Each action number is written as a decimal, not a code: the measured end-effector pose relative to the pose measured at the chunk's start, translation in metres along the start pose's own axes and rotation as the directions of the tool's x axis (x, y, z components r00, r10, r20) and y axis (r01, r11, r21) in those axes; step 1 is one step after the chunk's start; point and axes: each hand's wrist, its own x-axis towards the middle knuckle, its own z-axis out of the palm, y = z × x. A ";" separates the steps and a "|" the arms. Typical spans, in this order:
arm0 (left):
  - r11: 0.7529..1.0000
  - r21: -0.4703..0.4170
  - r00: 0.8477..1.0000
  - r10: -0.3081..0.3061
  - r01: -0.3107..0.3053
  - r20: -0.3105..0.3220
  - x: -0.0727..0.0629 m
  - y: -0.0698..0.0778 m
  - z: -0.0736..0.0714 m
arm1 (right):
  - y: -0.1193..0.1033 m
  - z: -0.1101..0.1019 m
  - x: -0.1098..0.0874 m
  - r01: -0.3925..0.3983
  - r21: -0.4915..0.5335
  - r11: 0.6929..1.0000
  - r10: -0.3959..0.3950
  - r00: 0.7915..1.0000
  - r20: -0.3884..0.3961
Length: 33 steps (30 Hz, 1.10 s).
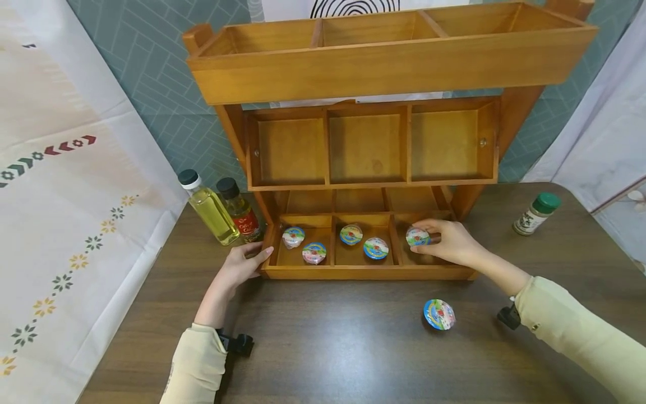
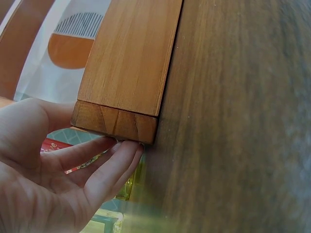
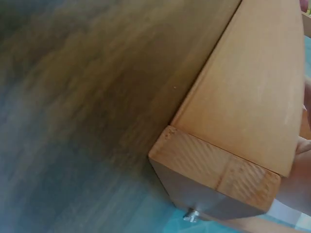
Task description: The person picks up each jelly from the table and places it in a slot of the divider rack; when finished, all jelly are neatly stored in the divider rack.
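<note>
My right hand (image 1: pixel 451 241) pinches a small sealed jelly cup (image 1: pixel 417 237) by its sides, low in the right bottom compartment of a wooden tiered rack (image 1: pixel 368 273). At the rack's left front corner, my left hand (image 1: pixel 243 262) grips the side wall; the left wrist view shows fingers (image 2: pixel 114 167) against the outer face. Two cups, one of them pink-sided (image 1: pixel 314 253), lie in the left compartment. The middle one holds two more, including a blue-rimmed cup (image 1: pixel 375 248). Another jelly cup (image 1: pixel 439 314) sits tilted on the table before the rack.
An oil bottle (image 1: pixel 214 214) and a dark-capped olive oil bottle (image 1: pixel 243 216) stand left of the rack. A green-lidded spice jar (image 1: pixel 536 214) is at the right. The rack's middle tier (image 1: pixel 368 147) and top tier (image 1: pixel 383 67) overhang the bottom compartments.
</note>
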 end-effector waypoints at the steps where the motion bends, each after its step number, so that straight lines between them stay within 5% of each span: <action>1: 1.000 0.001 1.000 0.002 -0.002 -0.001 0.000 0.000 0.000 | 0.001 0.001 0.001 -0.006 -0.013 1.000 0.006 1.000 -0.001; 20: 1.000 -0.001 1.000 -0.027 0.027 0.011 0.004 0.000 0.000 | 0.001 0.006 0.014 -0.044 -0.057 0.997 0.046 0.998 0.038; 33: 1.000 -0.006 1.000 -0.026 0.026 0.014 0.004 -0.002 -0.001 | 0.002 0.005 0.009 0.041 -0.097 0.994 -0.038 0.999 0.036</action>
